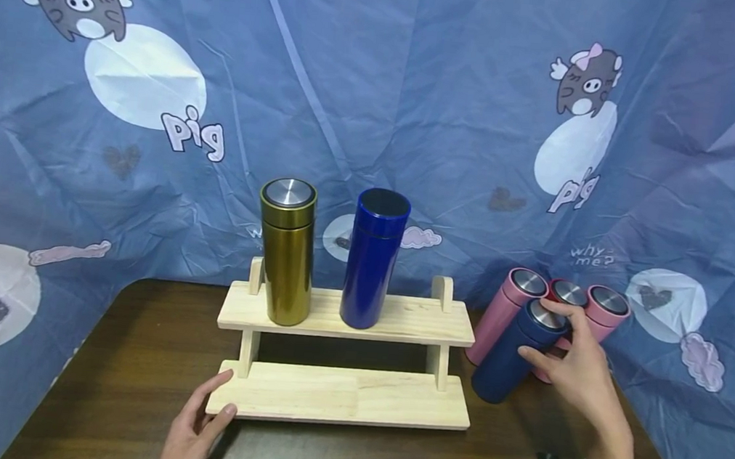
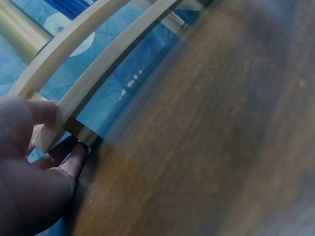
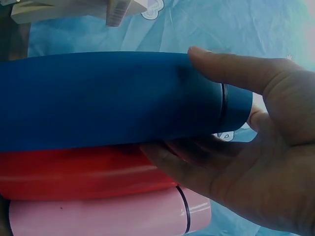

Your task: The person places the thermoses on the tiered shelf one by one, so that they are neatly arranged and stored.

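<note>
A two-tier wooden display rack (image 1: 340,396) stands on the table, and my left hand (image 1: 191,425) grips the left end of its lower shelf. In the left wrist view, fingers lie on both sides of that shelf end. My right hand (image 1: 574,371) holds a dark blue thermos bottle (image 1: 506,358) by its upper part, thumb on one side and fingers on the other. The bottle leans slightly. On the upper shelf are a gold thermos bottle (image 1: 287,266) and a shiny blue one (image 1: 372,266), both upright.
Right of the rack, close around the held bottle, stand a pink bottle (image 1: 498,314), a red bottle (image 1: 568,291) and another pink bottle (image 1: 606,309). A blue cloth (image 1: 368,76) with pig prints hangs behind the brown table (image 1: 148,341).
</note>
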### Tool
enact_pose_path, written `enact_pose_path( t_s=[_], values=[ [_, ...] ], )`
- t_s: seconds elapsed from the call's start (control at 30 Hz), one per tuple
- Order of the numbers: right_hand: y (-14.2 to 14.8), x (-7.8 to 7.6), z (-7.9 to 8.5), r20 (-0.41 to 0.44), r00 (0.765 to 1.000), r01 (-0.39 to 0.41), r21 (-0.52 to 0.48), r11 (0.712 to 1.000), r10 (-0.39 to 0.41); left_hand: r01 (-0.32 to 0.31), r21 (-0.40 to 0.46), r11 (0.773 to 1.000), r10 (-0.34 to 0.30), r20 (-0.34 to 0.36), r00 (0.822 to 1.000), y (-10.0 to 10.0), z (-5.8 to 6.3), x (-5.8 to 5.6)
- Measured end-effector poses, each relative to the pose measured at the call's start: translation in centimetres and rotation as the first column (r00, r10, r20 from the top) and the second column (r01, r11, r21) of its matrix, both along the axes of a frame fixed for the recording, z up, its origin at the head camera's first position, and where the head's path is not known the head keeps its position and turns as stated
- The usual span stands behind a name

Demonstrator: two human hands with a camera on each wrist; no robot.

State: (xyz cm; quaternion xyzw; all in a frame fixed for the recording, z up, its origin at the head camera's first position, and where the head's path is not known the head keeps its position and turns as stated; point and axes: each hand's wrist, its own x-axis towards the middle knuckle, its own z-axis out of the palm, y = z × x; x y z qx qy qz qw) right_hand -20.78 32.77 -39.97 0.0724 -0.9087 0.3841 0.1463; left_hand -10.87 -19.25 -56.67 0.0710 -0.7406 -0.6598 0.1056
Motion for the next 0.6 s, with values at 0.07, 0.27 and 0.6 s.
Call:
enact_pose_path(
  t_s=[0.07,0.27,0.6],
  values=[
    [0.1,0.0,-0.1,-0.013,1.000,0.003,0.013,1.000,-0.003,-0.004,-0.002,1.000,0.004,0.000,1.000,0.1,0.1,0.0],
    [0.0,-0.1,-0.2,-0.066,0.998,0.025,0.038,0.999,-0.022,-0.006,-0.016,1.000,0.005,-0.031,0.999,-0.2,-0.9,-0.3],
    [-0.1,-0.2,-0.4,-0.077,0.996,0.053,0.030,0.998,-0.050,0.036,0.033,0.999,-0.032,-0.110,0.993,-1.4,-4.4,-1.3]
  ],
)
